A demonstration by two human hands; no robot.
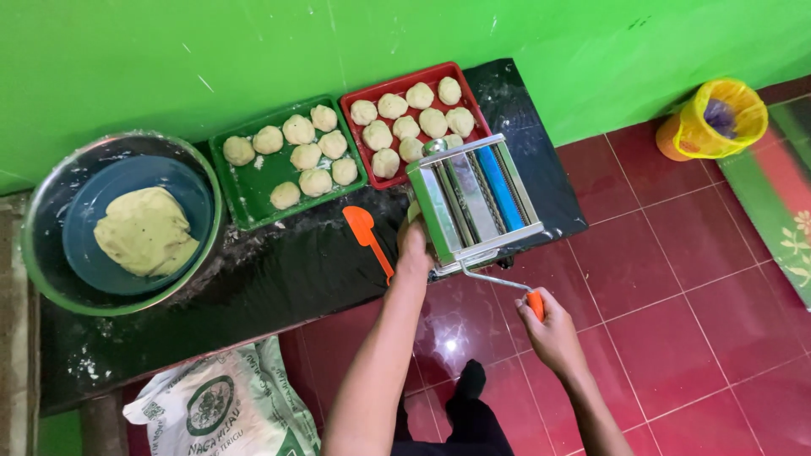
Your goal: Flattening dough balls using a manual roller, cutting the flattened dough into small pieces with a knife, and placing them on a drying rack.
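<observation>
A metal hand-cranked pasta roller (475, 201) stands at the right end of a black-covered table (279, 279). My left hand (413, 247) rests against the roller's near-left side. My right hand (547, 319) is closed around the orange grip of the crank handle (536, 304) below the machine. Behind the roller, a red tray (478, 101) holds several dough balls. A green tray (253, 192) to its left holds several more. An orange spatula (367, 234) lies on the table just left of my left hand.
At the table's left a large metal bowl (44, 270) holds a blue bowl with a lump of dough (145, 231). A flour sack (221, 404) sits on the red tiled floor. A yellow-lined bin (718, 118) stands at far right by the green wall.
</observation>
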